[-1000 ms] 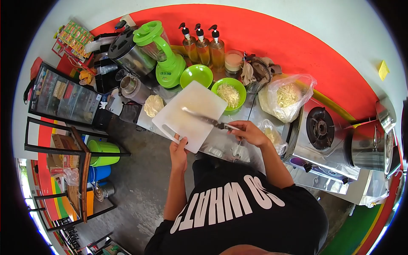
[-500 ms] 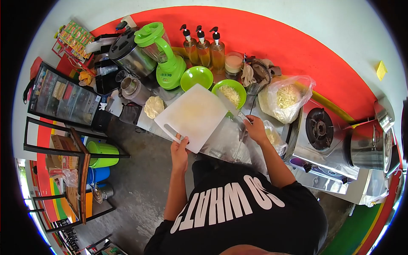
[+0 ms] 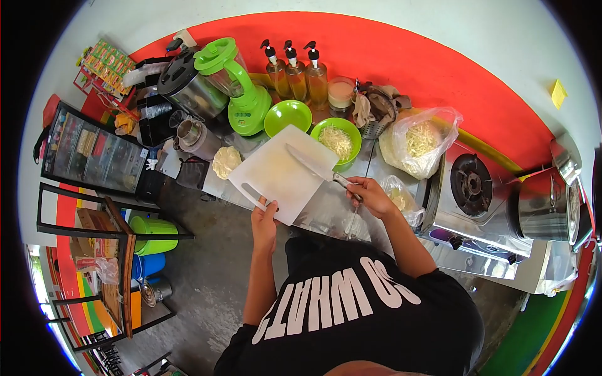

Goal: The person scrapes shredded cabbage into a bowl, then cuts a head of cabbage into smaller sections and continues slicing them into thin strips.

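Observation:
My left hand [image 3: 264, 220] grips a white cutting board [image 3: 266, 166] by its slotted handle edge, thumb on top. The board is turned at an angle over the metal counter. In my right hand [image 3: 371, 197] is a kitchen knife [image 3: 306, 160], held by its handle. Its blade reaches over the right part of the board, tip pointing up and left. Just past the board's right corner stands a green bowl [image 3: 346, 164] of pale shreds. A second green bowl [image 3: 287, 116] sits behind the board, and a pale, layered cabbage-like piece [image 3: 226, 163] lies at its left.
A clear bag of pale shreds [image 3: 419, 145] and a smaller bag [image 3: 401, 200] lie right of my hand. Beyond them are a gas stove [image 3: 486, 210] and a steel pot [image 3: 542, 210]. A green blender [image 3: 249, 108] and pump bottles [image 3: 296, 80] line the back.
The knife has swung from near the counter at right to above the board, its blade now in plain view. My left hand and the board stay nearly in place.

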A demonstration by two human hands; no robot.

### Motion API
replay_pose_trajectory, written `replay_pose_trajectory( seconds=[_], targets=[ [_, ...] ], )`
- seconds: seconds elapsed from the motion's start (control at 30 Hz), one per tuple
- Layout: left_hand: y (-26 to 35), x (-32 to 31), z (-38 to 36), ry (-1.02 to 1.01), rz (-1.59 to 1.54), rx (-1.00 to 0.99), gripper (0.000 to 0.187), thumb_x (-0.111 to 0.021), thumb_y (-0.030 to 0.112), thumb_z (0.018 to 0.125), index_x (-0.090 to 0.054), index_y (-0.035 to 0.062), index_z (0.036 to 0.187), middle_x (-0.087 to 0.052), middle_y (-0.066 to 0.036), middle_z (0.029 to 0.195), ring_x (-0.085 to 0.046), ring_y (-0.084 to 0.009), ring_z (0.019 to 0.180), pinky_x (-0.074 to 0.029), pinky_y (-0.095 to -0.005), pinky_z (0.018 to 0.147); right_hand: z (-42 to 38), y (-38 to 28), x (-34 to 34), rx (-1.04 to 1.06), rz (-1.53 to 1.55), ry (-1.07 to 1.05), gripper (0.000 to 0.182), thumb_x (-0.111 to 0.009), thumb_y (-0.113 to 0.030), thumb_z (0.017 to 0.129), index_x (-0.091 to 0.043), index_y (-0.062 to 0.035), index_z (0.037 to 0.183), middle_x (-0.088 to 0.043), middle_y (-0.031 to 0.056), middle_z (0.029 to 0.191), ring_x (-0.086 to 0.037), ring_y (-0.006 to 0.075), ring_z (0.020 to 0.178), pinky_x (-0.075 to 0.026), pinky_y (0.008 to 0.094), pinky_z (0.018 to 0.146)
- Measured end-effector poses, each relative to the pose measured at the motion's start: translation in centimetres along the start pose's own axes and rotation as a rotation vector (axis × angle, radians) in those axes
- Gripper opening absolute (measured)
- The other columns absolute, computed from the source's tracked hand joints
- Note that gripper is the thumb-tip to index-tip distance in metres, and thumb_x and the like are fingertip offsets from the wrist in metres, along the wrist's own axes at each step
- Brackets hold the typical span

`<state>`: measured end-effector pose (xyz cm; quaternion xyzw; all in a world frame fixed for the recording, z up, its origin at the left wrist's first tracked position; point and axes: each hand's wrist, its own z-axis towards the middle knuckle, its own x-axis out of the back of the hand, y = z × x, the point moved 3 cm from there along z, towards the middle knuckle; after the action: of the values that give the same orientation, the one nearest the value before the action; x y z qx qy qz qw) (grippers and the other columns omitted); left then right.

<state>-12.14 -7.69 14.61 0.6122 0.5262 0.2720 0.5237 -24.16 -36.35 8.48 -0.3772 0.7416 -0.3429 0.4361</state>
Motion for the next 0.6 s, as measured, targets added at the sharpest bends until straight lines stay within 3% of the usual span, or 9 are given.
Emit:
replay_pose_trajectory(
  seconds=[0.07,0.17,0.27,0.33,0.47,0.53,0.6],
  targets=[
    [-0.1,0.2,0.2,-0.005,0.002,-0.002,0.038,-0.058,0.012,0.101,-0.058,0.0033,0.139,-0.067,0.0,0.108,-0.062,-0.0085,0.092,-0.055,-0.0266,0.075,0.6,1.0,0.8,-0.044,0.015,0.004,0.031,-0.065,-0.016,0.1,-0.061,0.0011,0.126,-0.067,0.0037,0.087,-0.056,0.0093,0.062,-0.047,0.026,0.059],
    [-0.2,0.7,0.7,-0.005,0.033,0.006,0.038,-0.06,0.013,0.1,-0.06,0.0038,0.137,-0.066,0.001,0.105,-0.06,-0.0082,0.092,-0.054,-0.0272,0.075,1.2,2.4,2.4,-0.025,-0.131,0.185,0.028,-0.065,-0.015,0.098,-0.063,0.0013,0.122,-0.066,0.0043,0.085,-0.056,0.01,0.06,-0.045,0.0275,0.057],
    [0.1,1.0,1.1,-0.048,0.079,0.0,0.036,-0.062,0.014,0.099,-0.062,0.0052,0.134,-0.064,0.002,0.102,-0.058,-0.0077,0.09,-0.052,-0.0271,0.074,1.1,2.8,3.4,0.113,-0.381,0.372,0.027,-0.066,-0.013,0.096,-0.064,0.001,0.118,-0.067,0.0052,0.085,-0.057,0.0107,0.063,-0.045,0.0281,0.058],
    [0.5,1.0,1.4,-0.03,0.152,0.041,0.033,-0.064,0.015,0.097,-0.064,0.0066,0.129,-0.062,0.003,0.099,-0.057,-0.0073,0.089,-0.05,-0.026,0.074,0.6,1.9,3.6,0.35,-0.641,0.567,0.027,-0.066,-0.012,0.094,-0.065,0.0007,0.117,-0.066,0.0057,0.084,-0.058,0.011,0.066,-0.044,0.0286,0.06],
    [1.3,0.9,2.2,-0.059,0.143,0.061,0.032,-0.064,0.015,0.096,-0.066,0.007,0.127,-0.062,0.003,0.098,-0.057,-0.0072,0.089,-0.05,-0.0256,0.073,-1.8,-0.5,1.7,0.353,-0.546,0.518,0.027,-0.065,-0.013,0.096,-0.065,0.0012,0.119,-0.067,0.0041,0.085,-0.056,0.0091,0.068,-0.044,0.0272,0.062],
    [1.5,1.2,2.9,-0.05,0.175,0.056,0.028,-0.062,0.011,0.097,-0.066,0.0038,0.124,-0.059,0.005,0.091,-0.056,-0.006,0.085,-0.05,-0.0254,0.071,-2.9,-1.0,0.2,0.197,-0.186,0.26,0.027,-0.066,-0.011,0.099,-0.065,0.0005,0.122,-0.065,0.0002,0.087,-0.051,0.0063,0.069,-0.041,0.0221,0.063],
    [1.1,1.8,3.6,-0.07,0.162,0.068,0.031,-0.063,0.013,0.096,-0.066,0.0051,0.126,-0.061,0.004,0.094,-0.057,-0.007,0.087,-0.051,-0.0262,0.071,-3.6,-1.2,0.1,0.117,-0.143,0.17,0.025,-0.066,-0.01,0.098,-0.066,0.0005,0.121,-0.065,-0.0007,0.087,-0.051,0.0055,0.068,-0.041,0.0219,0.062]
  ],
)
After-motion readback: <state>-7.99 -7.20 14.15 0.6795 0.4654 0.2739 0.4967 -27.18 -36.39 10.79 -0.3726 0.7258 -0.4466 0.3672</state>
